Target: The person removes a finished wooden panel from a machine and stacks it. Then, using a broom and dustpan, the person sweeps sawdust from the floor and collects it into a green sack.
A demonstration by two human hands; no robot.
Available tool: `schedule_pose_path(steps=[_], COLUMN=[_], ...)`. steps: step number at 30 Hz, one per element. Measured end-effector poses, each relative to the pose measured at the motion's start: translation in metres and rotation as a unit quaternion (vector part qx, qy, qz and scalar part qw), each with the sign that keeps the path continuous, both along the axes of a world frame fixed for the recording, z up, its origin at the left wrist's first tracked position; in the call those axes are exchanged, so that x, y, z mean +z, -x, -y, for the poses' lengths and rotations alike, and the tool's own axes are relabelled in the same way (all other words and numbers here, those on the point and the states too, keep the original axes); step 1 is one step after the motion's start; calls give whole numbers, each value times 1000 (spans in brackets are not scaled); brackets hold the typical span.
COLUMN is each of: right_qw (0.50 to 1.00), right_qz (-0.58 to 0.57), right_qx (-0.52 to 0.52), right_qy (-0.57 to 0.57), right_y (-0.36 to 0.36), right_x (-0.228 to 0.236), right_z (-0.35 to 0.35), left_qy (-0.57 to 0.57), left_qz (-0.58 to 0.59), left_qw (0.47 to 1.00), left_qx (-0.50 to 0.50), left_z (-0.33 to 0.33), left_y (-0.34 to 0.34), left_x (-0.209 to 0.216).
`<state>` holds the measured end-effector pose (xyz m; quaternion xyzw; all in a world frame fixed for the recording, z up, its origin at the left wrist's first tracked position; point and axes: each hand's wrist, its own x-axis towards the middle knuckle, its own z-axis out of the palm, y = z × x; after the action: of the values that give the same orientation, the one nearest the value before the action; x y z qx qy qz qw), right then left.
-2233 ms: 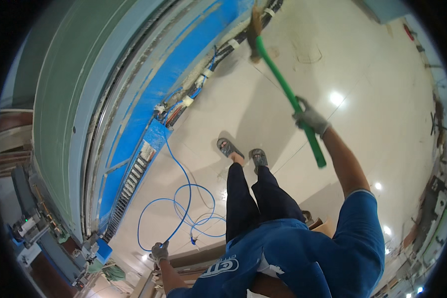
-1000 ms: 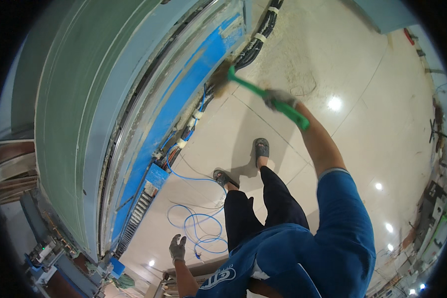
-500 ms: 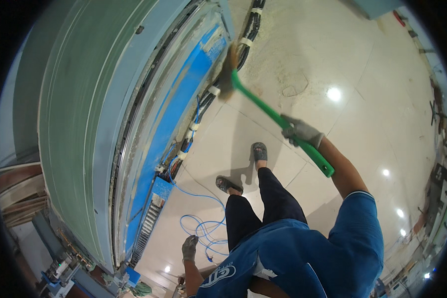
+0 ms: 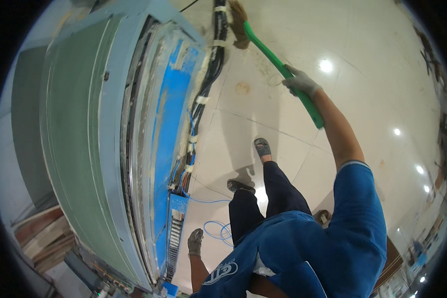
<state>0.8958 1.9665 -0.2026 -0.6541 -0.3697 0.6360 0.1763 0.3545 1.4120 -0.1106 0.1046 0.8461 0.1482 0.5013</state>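
My gloved right hand (image 4: pixel 303 82) is closed around the long green handle of a broom (image 4: pixel 273 57). It reaches far forward with the arm outstretched. The broom's brown bristles (image 4: pixel 239 27) are at the floor near the top of the view, just right of a thick bundle of black cables (image 4: pixel 217 57). Lower left, my gloved left hand (image 4: pixel 195 242) hangs beside my body with its fingers curled and nothing visible in it. A thin scatter of pale dust shows on the tiles around the bristles.
A large machine with a green top (image 4: pixel 77 144) and a blue side panel (image 4: pixel 171 94) runs along my left. Cables follow its base. A loose blue hose (image 4: pixel 218 231) lies coiled by my feet. Wooden boards (image 4: pixel 44 238) are stacked at lower left. Pale floor tiles (image 4: pixel 362 114) stretch to the right.
The broom has swung from beside the machine's far corner to further forward along the cable bundle, with my right hand moving forward too. My view has shifted, and the left hand still hangs down.
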Motion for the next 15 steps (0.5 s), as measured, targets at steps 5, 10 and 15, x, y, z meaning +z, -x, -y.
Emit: schedule_pose_path(steps=[5, 10, 15], right_qw=[991, 924, 848], right_qz=[-4, 40, -74], right_qx=[-122, -315, -449], right_qy=[59, 212, 271], right_y=[-71, -46, -9], right_x=[68, 112, 58], right_z=[156, 323, 331], left_qy=[47, 38, 91], left_qz=[38, 78, 89], left_qw=[996, 992, 980], left_qx=[-66, -97, -153], left_z=[-89, -165, -244], left_y=[8, 11, 34], left_x=[-34, -47, -59])
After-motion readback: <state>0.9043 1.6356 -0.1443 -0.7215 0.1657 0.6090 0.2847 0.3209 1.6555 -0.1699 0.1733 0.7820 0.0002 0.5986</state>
